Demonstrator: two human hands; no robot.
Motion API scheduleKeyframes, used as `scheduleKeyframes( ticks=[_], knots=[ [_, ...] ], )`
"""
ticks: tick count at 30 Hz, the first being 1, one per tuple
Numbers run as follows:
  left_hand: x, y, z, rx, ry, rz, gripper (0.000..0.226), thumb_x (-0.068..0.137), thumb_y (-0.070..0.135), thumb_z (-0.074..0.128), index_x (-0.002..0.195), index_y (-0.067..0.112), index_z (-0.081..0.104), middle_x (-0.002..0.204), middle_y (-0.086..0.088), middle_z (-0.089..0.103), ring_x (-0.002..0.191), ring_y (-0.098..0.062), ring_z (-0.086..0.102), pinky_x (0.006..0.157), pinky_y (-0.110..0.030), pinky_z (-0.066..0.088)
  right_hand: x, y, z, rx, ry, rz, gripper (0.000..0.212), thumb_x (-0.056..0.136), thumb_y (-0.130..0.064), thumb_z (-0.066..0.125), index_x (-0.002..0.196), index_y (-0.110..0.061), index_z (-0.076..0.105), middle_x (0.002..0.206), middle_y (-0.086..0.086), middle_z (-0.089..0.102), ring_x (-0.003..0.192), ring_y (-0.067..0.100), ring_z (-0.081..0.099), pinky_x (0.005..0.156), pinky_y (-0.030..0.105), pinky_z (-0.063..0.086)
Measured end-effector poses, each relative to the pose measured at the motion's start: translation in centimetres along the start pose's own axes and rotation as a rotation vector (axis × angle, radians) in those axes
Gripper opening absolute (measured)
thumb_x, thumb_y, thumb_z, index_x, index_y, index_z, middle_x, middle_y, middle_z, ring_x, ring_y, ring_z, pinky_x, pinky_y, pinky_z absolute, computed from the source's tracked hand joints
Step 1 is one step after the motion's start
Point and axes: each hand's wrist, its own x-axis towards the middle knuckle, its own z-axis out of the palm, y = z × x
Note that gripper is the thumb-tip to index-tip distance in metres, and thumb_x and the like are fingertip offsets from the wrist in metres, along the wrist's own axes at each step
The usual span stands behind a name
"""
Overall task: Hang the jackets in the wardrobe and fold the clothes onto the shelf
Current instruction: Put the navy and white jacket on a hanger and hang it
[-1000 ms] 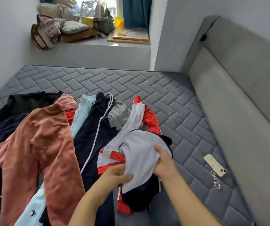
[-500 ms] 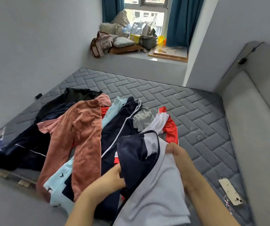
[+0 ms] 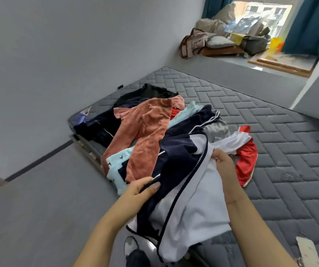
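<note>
The white-and-navy zip-up jacket with red side panels (image 3: 189, 193) is lifted off the grey quilted mattress (image 3: 270, 135), bunched between both hands, its zip edge running from the top, far from the person, down toward their body. The left hand (image 3: 138, 191) pinches the navy front panel at the near-left edge, thumb on top; the right hand (image 3: 223, 160) has its fingers curled round a fold of white cloth higher up and farther out. Its red tail trails to the right of the right-hand grip onto the mattress. Left of the left-hand grip lie the salmon velvet top (image 3: 145, 132) and the rest of the pile. I'd judge the collar must be found next, likely by the right hand.
</note>
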Motion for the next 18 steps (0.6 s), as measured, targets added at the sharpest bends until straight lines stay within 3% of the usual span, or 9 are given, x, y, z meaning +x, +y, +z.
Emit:
scheduleKeyframes(
  ticks=[3,5,8,10,12,14,16,18],
  knots=[
    [-4.0,0.5,-3.3,-0.259,0.275,-0.056,0.029,0.081,0.042,0.062,0.091,0.019,0.078,0.094,-0.01,0.075,0.082,-0.018,0.07,0.068,-0.023,0.055,0.1,3.6,2.0,-0.166,-0.137,0.153,0.013,0.074,-0.016,0.046,0.073,-0.008,0.057,0.067,0.006,0.055,0.065,0.02,0.056,0.059,0.027,0.049],
    [-6.6,1.4,-5.6,-0.392,0.393,-0.06,0.03,0.082,0.039,0.061,0.09,0.016,0.079,0.095,-0.012,0.075,0.083,-0.021,0.072,0.065,-0.025,0.056,-0.2,6.1,4.1,-0.349,-0.26,0.207,0.017,0.067,-0.025,0.053,0.073,-0.011,0.06,0.073,0.011,0.061,0.07,0.025,0.057,0.064,0.031,0.049],
    [-10.3,2.2,-9.0,-0.564,0.45,-0.052,0.031,0.087,0.035,0.058,0.079,0.013,0.079,0.079,-0.01,0.074,0.072,-0.021,0.071,0.06,-0.027,0.055,-1.5,9.4,8.6,-0.505,-0.43,0.332,0.028,0.064,-0.035,0.053,0.076,-0.009,0.055,0.093,0.036,0.06,0.074,0.038,0.046,0.067,0.04,0.042],
    [-12.6,2.9,-11.0,-0.672,0.479,-0.111,0.043,0.092,0.03,0.056,0.059,0.01,0.074,0.057,-0.006,0.066,0.053,-0.018,0.065,0.05,-0.023,0.051,-2.6,11.8,12.1,-0.519,-0.566,0.402,0.042,0.071,-0.039,0.053,0.09,-0.006,0.07,0.105,0.025,0.068,0.086,0.035,0.064,0.076,0.038,0.053],
    [-14.5,2.7,-13.5,-0.668,0.564,-0.115,0.064,0.101,0.016,0.046,0.039,0.009,0.064,0.041,-0.004,0.055,0.037,-0.013,0.057,0.038,-0.015,0.044,-4.1,14.4,15.7,-0.679,-0.723,0.344,0.047,0.078,-0.049,0.064,0.112,-0.017,0.07,0.113,0.011,0.071,0.103,0.024,0.068,0.09,0.035,0.055],
    [-17.9,2.5,-16.4,-0.555,0.701,-0.111,0.075,0.102,0.002,0.035,0.03,0.009,0.054,0.031,-0.002,0.046,0.032,-0.012,0.05,0.03,-0.012,0.034,-6.1,17.2,19.4,-0.912,-0.851,0.229,0.038,0.081,-0.055,0.069,0.108,-0.029,0.068,0.107,-0.003,0.073,0.101,0.013,0.069,0.088,0.03,0.056],
    [-22.5,-0.1,-19.7,-0.475,0.798,-0.16,0.055,0.102,-0.003,0.034,0.05,-0.001,0.054,0.041,-0.007,0.05,0.05,-0.02,0.048,0.04,-0.017,0.039,-7.5,19.6,23.1,-0.953,-0.821,0.232,0.027,0.082,-0.054,0.067,0.088,-0.028,0.071,0.088,-0.007,0.075,0.082,0.009,0.071,0.073,0.023,0.054],
    [-27.3,-2.3,-22.8,-0.511,0.842,-0.167,0.017,0.098,-0.001,0.046,0.087,-0.002,0.059,0.075,-0.012,0.059,0.069,-0.02,0.049,0.063,-0.024,0.044,-8.5,21.8,27.3,-0.882,-0.779,0.312,0.022,0.087,-0.044,0.065,0.079,-0.027,0.076,0.079,-0.001,0.076,0.071,0.012,0.072,0.06,0.022,0.053]
  ],
)
